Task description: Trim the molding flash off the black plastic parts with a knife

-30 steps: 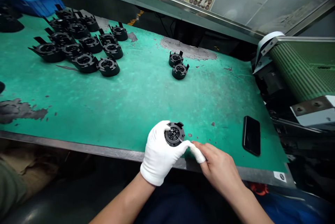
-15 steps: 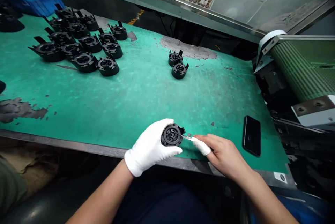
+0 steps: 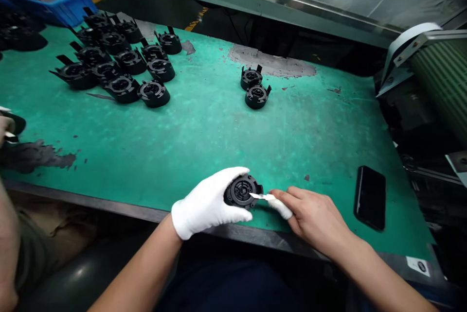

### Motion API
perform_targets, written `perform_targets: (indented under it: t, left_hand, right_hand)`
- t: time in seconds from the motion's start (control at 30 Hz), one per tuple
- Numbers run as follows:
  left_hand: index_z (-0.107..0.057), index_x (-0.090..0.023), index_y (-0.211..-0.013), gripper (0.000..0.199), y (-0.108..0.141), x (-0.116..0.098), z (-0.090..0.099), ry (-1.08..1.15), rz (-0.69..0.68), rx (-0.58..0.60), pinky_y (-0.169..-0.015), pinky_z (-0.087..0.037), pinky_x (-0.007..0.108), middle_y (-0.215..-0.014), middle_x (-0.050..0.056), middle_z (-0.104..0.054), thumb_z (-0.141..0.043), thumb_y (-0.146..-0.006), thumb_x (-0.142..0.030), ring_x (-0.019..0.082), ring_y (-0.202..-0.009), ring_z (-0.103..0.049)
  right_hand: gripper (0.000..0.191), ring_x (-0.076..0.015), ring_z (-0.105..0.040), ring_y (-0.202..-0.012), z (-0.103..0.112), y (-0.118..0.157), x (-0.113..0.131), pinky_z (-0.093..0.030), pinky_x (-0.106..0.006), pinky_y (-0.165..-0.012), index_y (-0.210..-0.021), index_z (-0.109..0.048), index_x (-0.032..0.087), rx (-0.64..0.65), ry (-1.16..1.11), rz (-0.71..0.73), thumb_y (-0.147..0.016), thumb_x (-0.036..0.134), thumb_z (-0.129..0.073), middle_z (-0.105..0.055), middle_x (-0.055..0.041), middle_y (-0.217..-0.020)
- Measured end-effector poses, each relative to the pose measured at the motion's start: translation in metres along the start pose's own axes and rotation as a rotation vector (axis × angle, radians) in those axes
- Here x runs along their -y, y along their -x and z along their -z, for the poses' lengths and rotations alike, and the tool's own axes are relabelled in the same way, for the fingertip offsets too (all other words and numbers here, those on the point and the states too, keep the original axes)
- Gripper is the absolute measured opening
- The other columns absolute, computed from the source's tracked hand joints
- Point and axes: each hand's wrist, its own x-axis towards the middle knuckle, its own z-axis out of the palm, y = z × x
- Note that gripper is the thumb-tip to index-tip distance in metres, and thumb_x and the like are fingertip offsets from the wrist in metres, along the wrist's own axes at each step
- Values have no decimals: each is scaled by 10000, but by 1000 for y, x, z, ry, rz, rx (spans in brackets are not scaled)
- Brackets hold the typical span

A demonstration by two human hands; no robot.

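My left hand [image 3: 209,202], in a white glove, grips a round black plastic part [image 3: 239,190] by its side, just above the table's front edge. The part's ringed face is turned up toward me, and a small tab sticks out on its right. My right hand [image 3: 310,212] is bare apart from a white cover on the thumb. Between its thumb and fingers it pinches a small knife [image 3: 260,196], whose pointed blade lies over the right side of the part's face. The knife's handle is mostly hidden in the hand.
Several similar black parts [image 3: 122,87] stand grouped at the back left of the green table [image 3: 197,132]. Two more [image 3: 256,95] stand at the back middle. A phone [image 3: 370,198] lies at right, near a conveyor [image 3: 443,78]. A blue bin [image 3: 67,6] and another person's hand [image 3: 5,125] are at left.
The knife blade has moved left from the part's rim onto its face, and the part has turned slightly. The view has shifted a little, and another person's hand has appeared at the left edge.
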Motion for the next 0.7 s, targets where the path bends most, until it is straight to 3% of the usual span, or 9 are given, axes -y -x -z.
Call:
perform_targets:
  t: [0.17,0.33,0.53,0.7]
  left_hand:
    - [-442,-262,-1416,788,6,-7,-15,40,40,-99,-1140,-447,426,-1403,60,-571,-818,-731,-372,263,-1279,-567]
    - [-426,-228,-1423,835,15,-6,-32,17,43,-199,-1168,-413,468,-1437,96,-534,-819,-729,-478,284,-1323,-524]
    - [-427,-243,-1405,879,27,-7,-59,118,73,-394,-1142,-439,473,-1394,99,-559,-821,-694,-576,285,-1305,-539]
    - [-412,-264,-1422,904,30,-7,-66,116,71,-416,-1144,-440,444,-1400,79,-554,-822,-685,-588,266,-1303,-541]
  right_hand:
    - [388,-206,-656,-842,-9,4,1,-416,-318,-639,-1298,-584,369,-74,-69,-56,-957,232,-457,-654,2,-896]
    - [328,-195,-685,-949,-13,20,-6,-496,-322,-778,-1248,-603,309,-157,-334,-16,-1015,286,-373,-717,-19,-1082]
    - [428,-229,-681,-1021,-25,37,13,-550,-380,-858,-1349,-533,272,-21,-452,0,-961,190,-372,-692,-71,-1202]
    - [452,-240,-669,-1104,-30,34,31,-544,-410,-959,-1362,-553,226,22,-490,-22,-949,167,-381,-670,-91,-1292]
